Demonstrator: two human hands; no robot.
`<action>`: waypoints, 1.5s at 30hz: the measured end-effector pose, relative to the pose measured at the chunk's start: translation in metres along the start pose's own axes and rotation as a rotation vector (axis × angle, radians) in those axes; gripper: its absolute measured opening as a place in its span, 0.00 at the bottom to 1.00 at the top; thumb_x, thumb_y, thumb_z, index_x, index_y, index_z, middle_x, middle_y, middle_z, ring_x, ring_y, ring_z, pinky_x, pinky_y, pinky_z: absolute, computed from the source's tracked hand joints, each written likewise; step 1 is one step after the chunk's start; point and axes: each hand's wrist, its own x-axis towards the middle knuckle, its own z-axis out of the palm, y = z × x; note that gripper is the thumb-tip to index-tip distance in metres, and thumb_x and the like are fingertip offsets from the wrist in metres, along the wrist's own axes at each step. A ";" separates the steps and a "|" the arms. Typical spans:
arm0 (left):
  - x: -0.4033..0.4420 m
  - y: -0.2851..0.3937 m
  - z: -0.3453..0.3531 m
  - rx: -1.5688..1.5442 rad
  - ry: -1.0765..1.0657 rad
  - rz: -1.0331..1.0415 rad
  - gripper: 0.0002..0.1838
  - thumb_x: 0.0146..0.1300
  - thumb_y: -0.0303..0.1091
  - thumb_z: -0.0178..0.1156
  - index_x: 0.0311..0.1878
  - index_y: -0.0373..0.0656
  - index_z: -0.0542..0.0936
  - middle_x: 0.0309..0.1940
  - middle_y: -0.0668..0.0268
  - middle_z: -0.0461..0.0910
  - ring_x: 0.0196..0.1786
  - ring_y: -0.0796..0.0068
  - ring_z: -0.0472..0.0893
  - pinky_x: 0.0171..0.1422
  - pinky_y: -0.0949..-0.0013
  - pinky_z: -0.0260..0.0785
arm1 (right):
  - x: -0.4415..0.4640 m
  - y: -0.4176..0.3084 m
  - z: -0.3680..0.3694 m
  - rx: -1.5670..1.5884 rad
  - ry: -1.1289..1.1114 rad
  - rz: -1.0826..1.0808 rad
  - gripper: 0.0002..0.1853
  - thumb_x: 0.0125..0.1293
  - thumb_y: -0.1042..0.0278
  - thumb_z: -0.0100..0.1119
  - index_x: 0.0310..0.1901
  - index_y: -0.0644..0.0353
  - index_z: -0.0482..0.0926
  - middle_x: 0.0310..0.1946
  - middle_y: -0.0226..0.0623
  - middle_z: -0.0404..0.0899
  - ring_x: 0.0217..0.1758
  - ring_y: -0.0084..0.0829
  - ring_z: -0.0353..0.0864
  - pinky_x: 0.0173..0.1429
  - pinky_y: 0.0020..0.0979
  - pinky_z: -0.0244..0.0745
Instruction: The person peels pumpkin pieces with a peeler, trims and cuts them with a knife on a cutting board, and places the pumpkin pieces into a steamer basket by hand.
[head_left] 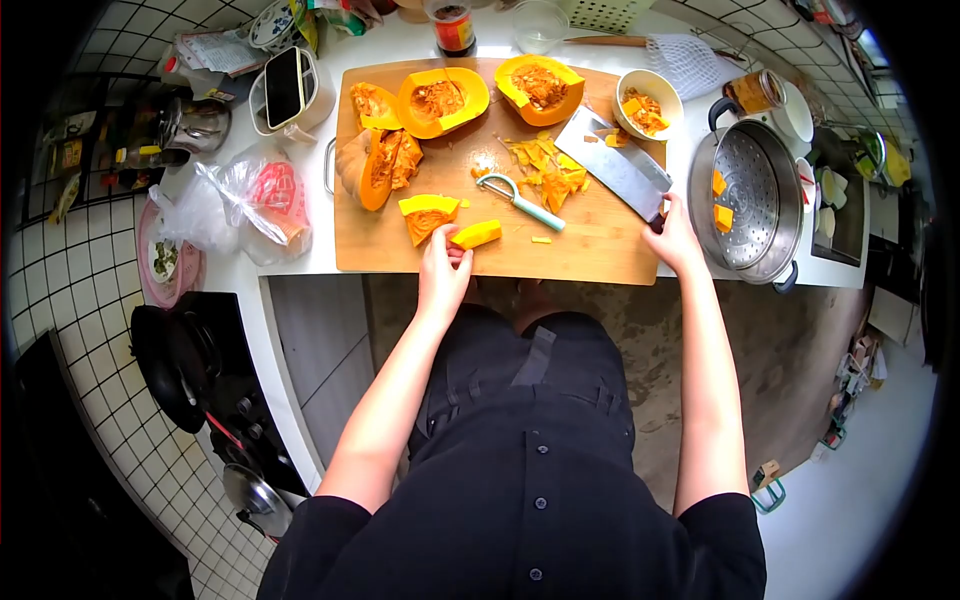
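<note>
On the wooden cutting board [390, 256], my left hand [443, 272] has its fingers closed at the left end of a peeled pumpkin piece [477, 235]. A pumpkin wedge [429, 217] lies just beyond those fingers. My right hand [674, 238] grips the handle of a cleaver [622, 166], whose blade lies flat over the board's right side with orange bits on it. Between the hands are a peeler [522, 201] and a heap of peelings [552, 172]. Larger cut pumpkin parts [443, 101] sit along the back and left of the board.
Right of the board stands a steamer pot [747, 200] with a few pumpkin chunks inside. A bowl of pumpkin scraps [648, 104] is at the board's back right corner. Plastic bags [250, 205] and a container with a phone [291, 92] stand on the left.
</note>
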 end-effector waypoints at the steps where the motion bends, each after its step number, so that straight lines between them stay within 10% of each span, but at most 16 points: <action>1: 0.000 -0.003 0.001 0.017 0.006 0.034 0.20 0.57 0.24 0.63 0.53 0.38 0.71 0.34 0.61 0.76 0.33 0.73 0.78 0.41 0.71 0.75 | -0.004 0.003 0.004 -0.055 0.029 -0.032 0.32 0.54 0.71 0.57 0.63 0.60 0.60 0.56 0.55 0.71 0.61 0.51 0.70 0.63 0.44 0.68; 13: 0.004 0.002 0.000 0.011 -0.062 0.128 0.14 0.56 0.25 0.65 0.43 0.38 0.72 0.25 0.64 0.74 0.27 0.73 0.74 0.35 0.71 0.71 | -0.077 -0.034 -0.008 0.055 0.177 -0.125 0.22 0.68 0.66 0.53 0.63 0.49 0.70 0.47 0.48 0.80 0.41 0.51 0.81 0.43 0.45 0.75; 18: 0.007 -0.005 0.000 -0.019 -0.067 0.147 0.14 0.56 0.26 0.65 0.44 0.38 0.72 0.25 0.64 0.74 0.27 0.73 0.75 0.35 0.71 0.71 | -0.130 -0.079 0.001 0.509 0.039 0.038 0.21 0.69 0.67 0.56 0.62 0.61 0.71 0.24 0.29 0.72 0.27 0.14 0.61 0.32 0.19 0.64; 22: 0.009 -0.005 0.000 -0.027 -0.071 0.149 0.14 0.57 0.25 0.65 0.44 0.38 0.72 0.25 0.64 0.74 0.27 0.72 0.75 0.34 0.71 0.71 | -0.151 -0.125 0.005 0.631 -0.139 0.022 0.22 0.69 0.67 0.55 0.63 0.63 0.70 0.38 0.35 0.81 0.39 0.17 0.73 0.46 0.21 0.70; 26: 0.009 -0.002 -0.002 0.023 -0.101 0.117 0.14 0.57 0.25 0.64 0.45 0.38 0.72 0.26 0.63 0.74 0.30 0.68 0.77 0.39 0.67 0.73 | -0.151 -0.136 0.024 0.765 -0.165 -0.014 0.20 0.71 0.65 0.54 0.63 0.59 0.71 0.34 0.31 0.75 0.35 0.17 0.71 0.40 0.21 0.66; 27: 0.010 -0.005 -0.003 0.070 -0.085 0.170 0.14 0.56 0.26 0.64 0.45 0.38 0.72 0.28 0.62 0.74 0.32 0.66 0.77 0.42 0.66 0.73 | -0.150 -0.136 0.028 0.813 -0.167 0.008 0.19 0.72 0.62 0.53 0.62 0.56 0.72 0.21 0.23 0.68 0.20 0.14 0.64 0.25 0.18 0.62; 30: 0.012 -0.010 -0.001 0.211 -0.025 0.315 0.15 0.56 0.27 0.63 0.46 0.39 0.72 0.35 0.59 0.73 0.41 0.59 0.77 0.48 0.60 0.71 | -0.147 -0.137 0.022 1.008 -0.227 0.180 0.11 0.73 0.58 0.51 0.38 0.58 0.71 0.19 0.25 0.66 0.16 0.16 0.62 0.19 0.20 0.57; 45: 0.043 0.135 0.054 -0.113 0.012 0.958 0.10 0.56 0.26 0.63 0.41 0.42 0.76 0.42 0.60 0.75 0.50 0.56 0.73 0.57 0.59 0.67 | -0.145 -0.136 -0.005 1.504 -0.253 0.321 0.14 0.75 0.55 0.46 0.33 0.52 0.62 0.17 0.27 0.61 0.14 0.17 0.58 0.17 0.21 0.58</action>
